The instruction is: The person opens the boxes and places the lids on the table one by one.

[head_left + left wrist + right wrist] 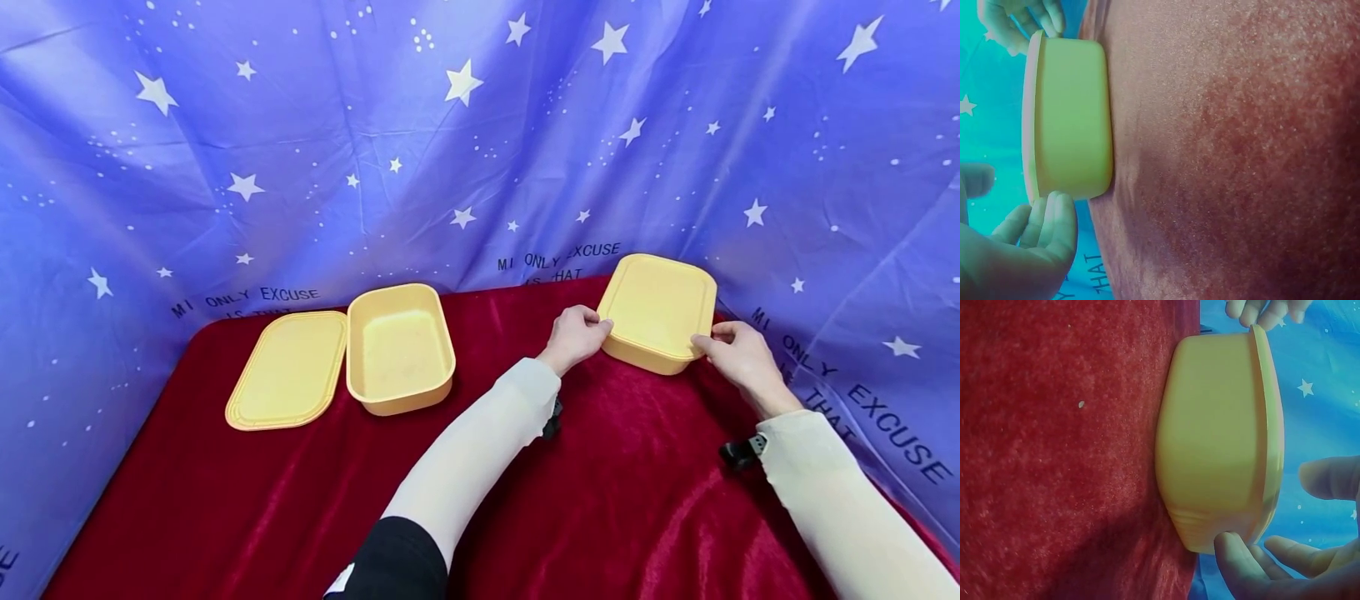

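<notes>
The starry curtain (420,108) reads "ONLY EXCUSE", "THAT" (repeated, some cut off).

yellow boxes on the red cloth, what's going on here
A person has both hands at the lidded yellow box, which sits on the red cloth. The fingers of the left hand and right hand touch opposite sides of it. Off to the left, the open yellow box stands uncovered and looks empty, with the loose lid lying flat right beside it.
</notes>
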Tool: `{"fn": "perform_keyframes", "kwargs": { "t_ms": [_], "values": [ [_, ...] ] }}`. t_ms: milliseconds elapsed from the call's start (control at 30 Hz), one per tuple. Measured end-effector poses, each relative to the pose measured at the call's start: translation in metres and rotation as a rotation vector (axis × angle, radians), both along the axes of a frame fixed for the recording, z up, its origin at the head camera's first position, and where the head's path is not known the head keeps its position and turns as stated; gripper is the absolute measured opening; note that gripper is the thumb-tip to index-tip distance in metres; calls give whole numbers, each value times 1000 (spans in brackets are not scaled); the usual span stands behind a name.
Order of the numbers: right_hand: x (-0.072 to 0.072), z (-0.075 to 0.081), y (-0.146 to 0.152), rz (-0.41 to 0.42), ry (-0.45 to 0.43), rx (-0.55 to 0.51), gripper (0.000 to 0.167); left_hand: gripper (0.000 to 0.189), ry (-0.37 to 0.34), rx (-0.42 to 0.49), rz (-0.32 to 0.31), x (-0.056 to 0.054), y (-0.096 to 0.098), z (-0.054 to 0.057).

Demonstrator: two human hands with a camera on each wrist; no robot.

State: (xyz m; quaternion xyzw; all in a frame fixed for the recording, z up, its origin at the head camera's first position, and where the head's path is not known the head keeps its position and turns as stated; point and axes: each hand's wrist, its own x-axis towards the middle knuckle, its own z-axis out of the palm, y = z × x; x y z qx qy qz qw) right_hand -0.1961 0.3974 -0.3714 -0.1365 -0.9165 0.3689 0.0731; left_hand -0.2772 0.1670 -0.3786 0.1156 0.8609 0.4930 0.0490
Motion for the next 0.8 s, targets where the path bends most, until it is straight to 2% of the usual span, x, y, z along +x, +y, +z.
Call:
{"fn": "perform_keyframes", "kwargs": {
  "t_ms": [100,400,633,800],
  "values": [
    [-1,-1,0,7,-5,-13,64,20,-5,-13,25,-1,1,-1],
    [1,-3,2,-17,-24,-114,67,19,-12,-65,49,-3,10,-4],
    [-1,-3,1,-15,-59,-128,67,20,-20,-92,64,-5,11,-6],
    [-1,-7,2,-8,-90,-179,70,19,-30,-67,71,-7,11,-9]
  ]
}}
